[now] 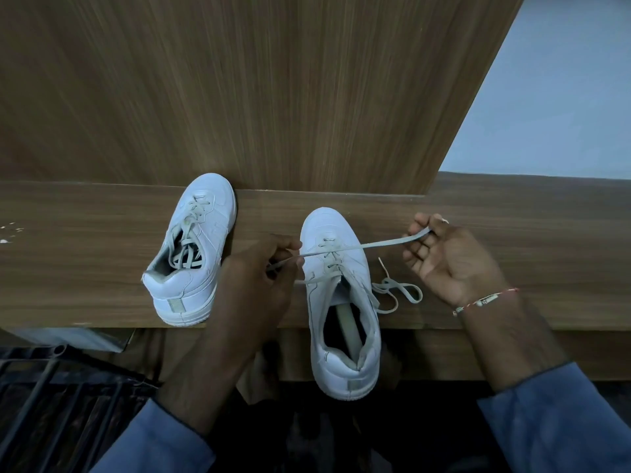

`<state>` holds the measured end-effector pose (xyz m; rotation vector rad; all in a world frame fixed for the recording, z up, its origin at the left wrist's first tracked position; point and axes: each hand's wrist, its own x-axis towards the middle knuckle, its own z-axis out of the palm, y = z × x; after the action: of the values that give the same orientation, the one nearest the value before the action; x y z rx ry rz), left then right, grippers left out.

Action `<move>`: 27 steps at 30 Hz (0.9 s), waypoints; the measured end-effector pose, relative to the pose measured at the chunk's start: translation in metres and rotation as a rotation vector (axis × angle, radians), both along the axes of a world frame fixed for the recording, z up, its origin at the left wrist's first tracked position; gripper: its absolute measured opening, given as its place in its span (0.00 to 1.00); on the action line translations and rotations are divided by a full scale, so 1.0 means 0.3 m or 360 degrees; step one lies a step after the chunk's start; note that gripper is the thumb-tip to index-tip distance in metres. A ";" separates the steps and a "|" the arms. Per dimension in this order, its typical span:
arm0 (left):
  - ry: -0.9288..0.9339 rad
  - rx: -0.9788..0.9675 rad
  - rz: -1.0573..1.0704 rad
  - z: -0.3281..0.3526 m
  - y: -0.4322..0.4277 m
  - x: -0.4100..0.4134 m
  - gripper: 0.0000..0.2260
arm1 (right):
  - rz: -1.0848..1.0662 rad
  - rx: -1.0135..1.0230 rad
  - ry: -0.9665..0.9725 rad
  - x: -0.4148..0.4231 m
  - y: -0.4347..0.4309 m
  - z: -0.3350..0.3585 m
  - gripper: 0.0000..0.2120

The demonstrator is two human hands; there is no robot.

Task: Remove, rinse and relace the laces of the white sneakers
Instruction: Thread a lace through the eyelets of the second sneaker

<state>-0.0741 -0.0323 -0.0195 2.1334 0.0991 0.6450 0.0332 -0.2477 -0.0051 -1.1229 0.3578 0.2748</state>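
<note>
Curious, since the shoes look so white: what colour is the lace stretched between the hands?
The lace is a dull greyish beige, darker than the white sneaker; head view.

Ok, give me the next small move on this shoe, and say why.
Probably pull the lace rightward with the right hand while the left hand feeds it, to free another eyelet. Both hands pinch it taut across the right sneaker, whose top eyelets look empty, and its other end lies loose on the ledge. The left sneaker is laced.
</note>
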 end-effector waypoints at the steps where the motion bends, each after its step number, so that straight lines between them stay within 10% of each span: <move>1: 0.0025 0.0039 0.0019 -0.001 0.013 0.004 0.08 | -0.0022 0.0009 0.0006 0.006 -0.007 -0.003 0.13; 11: 0.0646 -0.0718 -0.0160 0.019 0.097 0.000 0.03 | -0.0272 0.0046 -0.0045 0.045 -0.049 -0.033 0.11; 18: 0.0973 0.0221 -0.0657 0.024 0.181 -0.035 0.08 | -0.0440 -0.0370 -0.0355 0.039 -0.054 -0.042 0.13; 22: 0.0389 0.0013 -0.0172 0.103 0.116 -0.009 0.04 | -0.0451 -0.0436 -0.0395 0.039 -0.057 -0.037 0.11; 27: -0.0252 -0.0763 -0.0971 0.207 -0.068 -0.007 0.17 | -0.0875 -0.0911 -0.0881 -0.006 -0.037 0.007 0.07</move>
<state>-0.0762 -0.0526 0.0425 1.5264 -0.4292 0.3714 0.0313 -0.2587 -0.0030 -1.5454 0.2376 -0.6549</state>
